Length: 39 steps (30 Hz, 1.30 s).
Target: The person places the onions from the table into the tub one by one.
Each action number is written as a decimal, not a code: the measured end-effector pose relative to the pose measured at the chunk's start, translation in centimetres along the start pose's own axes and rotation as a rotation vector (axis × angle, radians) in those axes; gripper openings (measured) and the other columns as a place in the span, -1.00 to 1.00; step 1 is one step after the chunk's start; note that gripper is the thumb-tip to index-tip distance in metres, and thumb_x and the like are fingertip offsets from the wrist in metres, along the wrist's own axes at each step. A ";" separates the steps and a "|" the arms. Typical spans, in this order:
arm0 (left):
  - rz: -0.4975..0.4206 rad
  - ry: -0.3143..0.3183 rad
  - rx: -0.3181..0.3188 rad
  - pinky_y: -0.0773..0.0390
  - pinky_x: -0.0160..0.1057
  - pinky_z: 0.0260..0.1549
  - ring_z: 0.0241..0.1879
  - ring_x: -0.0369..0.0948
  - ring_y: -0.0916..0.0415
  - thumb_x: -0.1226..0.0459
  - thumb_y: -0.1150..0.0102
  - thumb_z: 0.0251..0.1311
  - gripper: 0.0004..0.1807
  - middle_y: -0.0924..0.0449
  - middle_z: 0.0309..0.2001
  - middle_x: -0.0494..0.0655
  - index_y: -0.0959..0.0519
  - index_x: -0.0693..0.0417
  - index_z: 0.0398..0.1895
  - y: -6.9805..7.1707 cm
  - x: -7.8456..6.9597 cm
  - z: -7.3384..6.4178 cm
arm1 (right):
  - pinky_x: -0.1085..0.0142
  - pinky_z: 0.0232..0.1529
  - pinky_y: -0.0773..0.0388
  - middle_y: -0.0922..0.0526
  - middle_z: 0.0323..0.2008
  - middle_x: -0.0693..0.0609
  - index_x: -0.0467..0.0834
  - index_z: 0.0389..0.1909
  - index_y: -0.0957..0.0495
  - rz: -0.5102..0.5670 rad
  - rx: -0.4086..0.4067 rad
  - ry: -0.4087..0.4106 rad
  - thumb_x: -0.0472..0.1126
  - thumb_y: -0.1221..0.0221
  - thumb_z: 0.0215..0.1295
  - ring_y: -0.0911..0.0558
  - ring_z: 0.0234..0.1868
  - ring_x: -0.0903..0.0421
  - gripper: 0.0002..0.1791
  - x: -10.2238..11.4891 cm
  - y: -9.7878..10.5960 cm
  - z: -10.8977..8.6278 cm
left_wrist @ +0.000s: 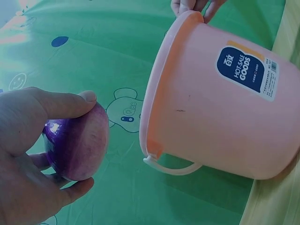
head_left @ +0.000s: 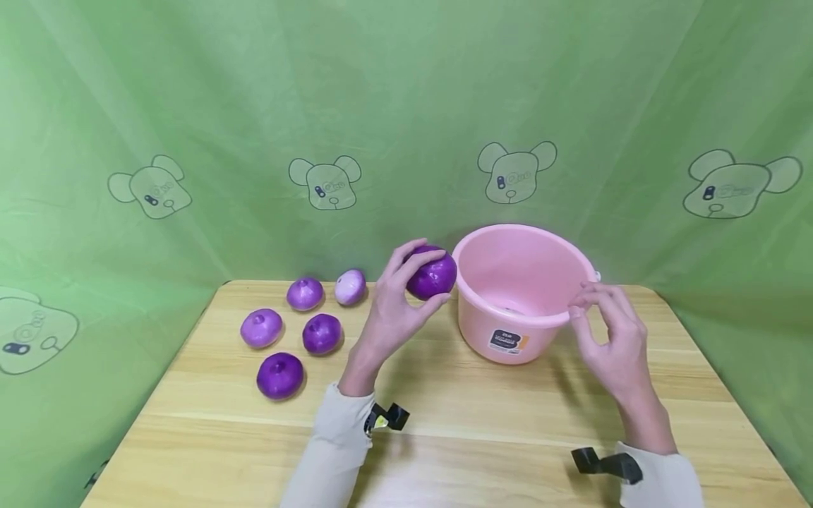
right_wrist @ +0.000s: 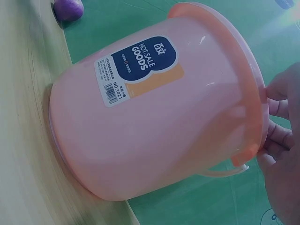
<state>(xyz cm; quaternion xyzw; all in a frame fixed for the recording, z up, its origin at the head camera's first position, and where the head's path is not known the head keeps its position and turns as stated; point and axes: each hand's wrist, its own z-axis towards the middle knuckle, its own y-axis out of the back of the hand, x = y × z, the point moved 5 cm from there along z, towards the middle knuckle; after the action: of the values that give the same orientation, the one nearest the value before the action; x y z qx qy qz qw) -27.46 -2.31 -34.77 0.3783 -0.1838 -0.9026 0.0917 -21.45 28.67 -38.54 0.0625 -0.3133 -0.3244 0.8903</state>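
Note:
My left hand (head_left: 395, 310) grips a dark purple onion (head_left: 433, 274) between thumb and fingers, held in the air just left of the pink bucket (head_left: 489, 339). The left wrist view shows the onion (left_wrist: 79, 140) from its paler side, apart from the bucket rim (left_wrist: 157, 84). At the bucket's right side, my right hand (head_left: 612, 339) pinches the rim; its thumb and fingertips meet there in the right wrist view. Upright on the table, the bucket carries a label (right_wrist: 138, 70). Its floor is only partly visible from the head view.
Several purple onions lie at the table's left, among them a dark one (head_left: 280, 376) in front and a pale one (head_left: 350, 287) at the back. The wooden table (head_left: 470, 437) meets a green curtain (head_left: 406, 92) behind. A white bucket handle (left_wrist: 173, 168) hangs down.

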 end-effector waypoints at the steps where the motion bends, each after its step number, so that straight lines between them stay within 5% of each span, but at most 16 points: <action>1: -0.003 -0.001 0.003 -0.53 -0.17 0.24 0.34 -0.02 -0.40 0.34 -0.57 0.05 -0.33 -0.31 0.44 0.06 -0.56 -0.06 0.29 -0.1 0.0 0.0 | 0.30 0.43 -0.35 -0.62 -0.08 -0.29 -0.42 -0.29 -0.64 0.001 -0.001 -0.001 -0.50 -0.24 0.19 -0.53 0.20 0.12 -0.91 -0.1 0.0 0.0; 39: -0.042 -0.005 0.020 -0.48 -0.14 0.29 0.36 -0.05 -0.34 0.28 -0.58 0.05 -0.35 -0.27 0.40 0.05 -0.59 -0.09 0.27 -2.3 -1.2 1.3 | 0.27 0.44 -0.34 -0.61 -0.07 -0.28 -0.42 -0.25 -0.63 -0.007 0.039 -0.025 -0.39 -0.23 0.28 -0.53 0.24 0.12 -0.87 -0.4 0.2 -0.2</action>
<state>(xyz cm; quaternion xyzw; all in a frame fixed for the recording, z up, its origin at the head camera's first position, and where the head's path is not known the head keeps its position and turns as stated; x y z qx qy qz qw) -27.60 0.49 -34.12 0.3807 -0.1851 -0.9034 0.0683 -21.46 29.04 -38.78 0.0770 -0.3306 -0.3220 0.8838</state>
